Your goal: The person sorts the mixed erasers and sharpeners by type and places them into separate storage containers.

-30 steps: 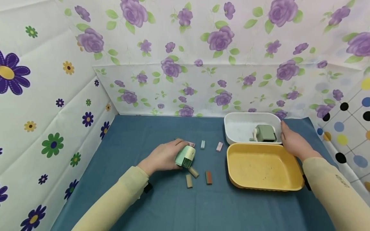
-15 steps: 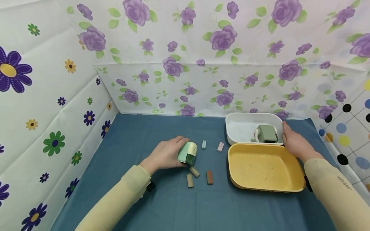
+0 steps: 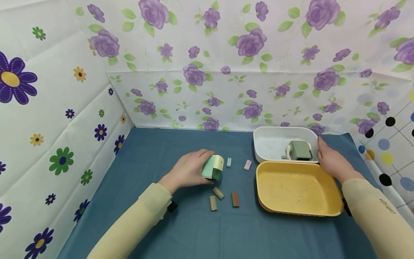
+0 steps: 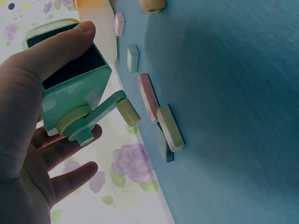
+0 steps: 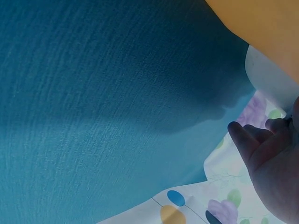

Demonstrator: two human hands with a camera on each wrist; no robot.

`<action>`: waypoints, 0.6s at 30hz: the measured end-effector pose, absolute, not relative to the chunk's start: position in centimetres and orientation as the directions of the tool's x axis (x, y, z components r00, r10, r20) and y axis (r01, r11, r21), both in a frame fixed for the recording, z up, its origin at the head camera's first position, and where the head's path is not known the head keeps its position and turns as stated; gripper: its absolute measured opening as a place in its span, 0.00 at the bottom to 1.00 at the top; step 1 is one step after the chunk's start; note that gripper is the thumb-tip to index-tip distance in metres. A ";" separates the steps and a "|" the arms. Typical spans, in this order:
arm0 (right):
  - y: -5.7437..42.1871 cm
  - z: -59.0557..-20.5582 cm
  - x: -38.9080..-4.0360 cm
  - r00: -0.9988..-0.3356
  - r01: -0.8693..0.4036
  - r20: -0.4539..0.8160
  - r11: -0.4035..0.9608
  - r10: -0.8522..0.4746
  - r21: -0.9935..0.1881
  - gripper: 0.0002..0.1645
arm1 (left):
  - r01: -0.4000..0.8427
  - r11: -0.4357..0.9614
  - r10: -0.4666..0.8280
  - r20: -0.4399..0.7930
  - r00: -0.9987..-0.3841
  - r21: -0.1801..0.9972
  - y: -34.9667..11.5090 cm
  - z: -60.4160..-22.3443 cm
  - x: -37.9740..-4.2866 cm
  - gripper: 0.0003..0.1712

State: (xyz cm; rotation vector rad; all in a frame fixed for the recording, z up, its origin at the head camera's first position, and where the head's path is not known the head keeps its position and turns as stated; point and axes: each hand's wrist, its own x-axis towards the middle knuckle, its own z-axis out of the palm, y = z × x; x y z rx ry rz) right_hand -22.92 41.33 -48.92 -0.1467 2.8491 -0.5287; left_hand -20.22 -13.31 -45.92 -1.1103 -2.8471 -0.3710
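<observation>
My left hand (image 3: 188, 169) grips a mint-green crank pencil sharpener (image 3: 213, 167) with a cream top band, raised over the blue cloth. In the left wrist view the thumb lies across the dark face of the sharpener (image 4: 70, 88), and its crank handle (image 4: 128, 112) sticks out to the side. My right hand (image 3: 334, 160) touches the right end of a white basin (image 3: 270, 144), fingers extended along its rim. Inside that basin sits a grey-green crank sharpener (image 3: 299, 150). In the right wrist view the right hand (image 5: 275, 163) is beside the basin's pale wall (image 5: 271, 77).
A yellow basin (image 3: 299, 187) stands directly in front of the white one. Several small rectangular blocks lie on the cloth, including a reddish-brown one (image 3: 235, 199), a tan one (image 3: 213, 203), a light-blue one (image 3: 229, 162) and a pink one (image 3: 247, 165). Flower-printed sheets (image 3: 194, 90) rise behind.
My left hand has lifted the mint-green sharpener slightly and moved it a little right and away from me. The right hand stays at the white basin. The view has shifted slightly.
</observation>
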 end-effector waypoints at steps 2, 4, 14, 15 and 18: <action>41.2 -48.8 -22.9 -0.966 -0.050 -0.219 0.928 -0.139 -0.370 0.41 | 0.677 0.706 0.662 0.146 -0.735 0.206 -13.1 -45.7 -20.3 0.60; 41.1 -48.8 -22.9 -0.965 -0.043 -0.223 0.927 -0.135 -0.372 0.42 | 0.681 0.701 0.665 0.151 -0.731 0.211 -12.9 -45.5 -20.4 0.60; 41.3 -48.9 -22.8 -0.964 -0.041 -0.231 0.927 -0.136 -0.374 0.43 | 0.696 0.693 0.677 0.159 -0.718 0.189 -11.0 -45.1 -21.0 0.60; 41.3 -48.9 -22.8 -0.964 -0.042 -0.229 0.927 -0.136 -0.373 0.43 | 0.697 0.694 0.681 0.153 -0.717 0.178 -10.7 -45.1 -21.2 0.60; 41.2 -48.9 -22.8 -0.963 -0.045 -0.229 0.927 -0.138 -0.371 0.42 | 0.703 0.690 0.689 0.141 -0.711 0.172 -9.9 -44.9 -21.4 0.59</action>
